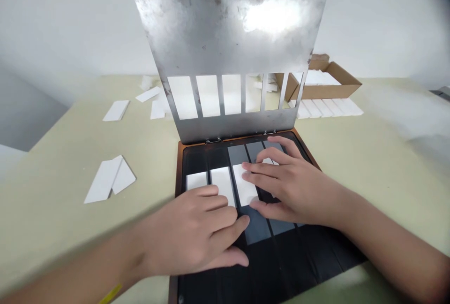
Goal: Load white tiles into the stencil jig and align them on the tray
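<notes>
A hinged metal plate [225, 36] with a row of rectangular openings stands raised behind a black slotted base [225, 259]. Several white cards lie across the base, among them one at the left [197, 180], one beside it [222, 179] and one in the middle [245, 186]. My left hand [200, 229] rests over the lower left cards, fingers curled, thumb and forefinger apart, holding nothing visible. Fingertips of my right hand [288, 179] touch the middle card, its fingers spread; it partly covers the cards at the right. Dark grey strips [256, 226] show above and below the cards.
Two overlapping white cards [105, 179] lie left on the table [63, 219], with more [116, 110] farther back. Behind the plate at the right are a cardboard box [326, 91] of white pieces and a row of white cards [330, 108].
</notes>
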Available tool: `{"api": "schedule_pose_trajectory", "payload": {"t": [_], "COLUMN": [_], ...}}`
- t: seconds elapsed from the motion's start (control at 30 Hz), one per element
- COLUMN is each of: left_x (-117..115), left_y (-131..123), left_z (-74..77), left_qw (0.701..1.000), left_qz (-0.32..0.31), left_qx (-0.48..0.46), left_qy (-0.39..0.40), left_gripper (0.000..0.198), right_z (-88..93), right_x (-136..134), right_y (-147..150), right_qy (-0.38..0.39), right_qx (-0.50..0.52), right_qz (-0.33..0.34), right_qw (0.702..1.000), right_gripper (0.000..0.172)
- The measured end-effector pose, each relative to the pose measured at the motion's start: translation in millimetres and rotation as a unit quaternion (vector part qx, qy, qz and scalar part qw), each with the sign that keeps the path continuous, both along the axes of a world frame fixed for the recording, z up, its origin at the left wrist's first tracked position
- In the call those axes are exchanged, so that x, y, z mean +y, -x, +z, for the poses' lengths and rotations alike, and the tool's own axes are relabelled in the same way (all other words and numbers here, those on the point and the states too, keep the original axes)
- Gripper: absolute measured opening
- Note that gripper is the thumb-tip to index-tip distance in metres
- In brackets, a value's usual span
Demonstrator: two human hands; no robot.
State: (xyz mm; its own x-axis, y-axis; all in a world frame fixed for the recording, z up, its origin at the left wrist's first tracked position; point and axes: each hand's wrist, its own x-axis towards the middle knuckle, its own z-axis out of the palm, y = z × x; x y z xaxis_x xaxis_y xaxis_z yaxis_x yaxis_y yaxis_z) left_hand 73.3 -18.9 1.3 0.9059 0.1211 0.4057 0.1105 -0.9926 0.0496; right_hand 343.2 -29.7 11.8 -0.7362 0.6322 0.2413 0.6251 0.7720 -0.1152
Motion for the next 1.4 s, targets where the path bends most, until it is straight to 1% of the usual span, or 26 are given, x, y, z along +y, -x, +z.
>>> {"api": "schedule_pose_trajectory", "payload": {"t": [0.17, 0.47, 0.7, 1.0, 1.27, 1.4], "left_x": [-0.4, 0.0, 0.4, 0.9, 2.7, 2.4], "left_y": [-0.1, -0.4, 0.8, 0.9, 0.1, -0.2], "left_z": [-1.2, 0.7, 0.5, 1.3, 2.0, 4.4], "left_qw": [1.000, 1.000, 1.000, 1.000, 1.000, 1.000], "left_qz": [-0.002, -0.002, -0.006, -0.010, -0.011, -0.005], "left_qx": [-0.004, -0.002, 0.003, 0.003, 0.008, 0.005], "left_qy": [0.000, 0.000, 0.005, 0.010, 0.006, 0.004], "left_gripper": [0.039, 0.042, 0.043, 0.040, 0.036, 0.032], "right_z": [-0.5, 1.2, 3.9, 11.3, 13.2, 8.6], "right_x": [0.1, -1.5, -2.0, -3.0, -3.1, -1.3], "right_y": [0.1, 0.9, 0.3, -3.3, -3.2, -2.3], "right_qy": [-0.010, -0.001, 0.011, 0.044, 0.048, 0.022], "right_qx": [-0.007, -0.014, -0.018, -0.030, -0.018, -0.031], "right_qz": [-0.001, -0.006, -0.005, -0.004, -0.007, -0.006], "right_qw": [1.000, 1.000, 1.000, 0.999, 0.999, 0.999], "right_gripper": [0.042, 0.042, 0.043, 0.045, 0.040, 0.036]}}
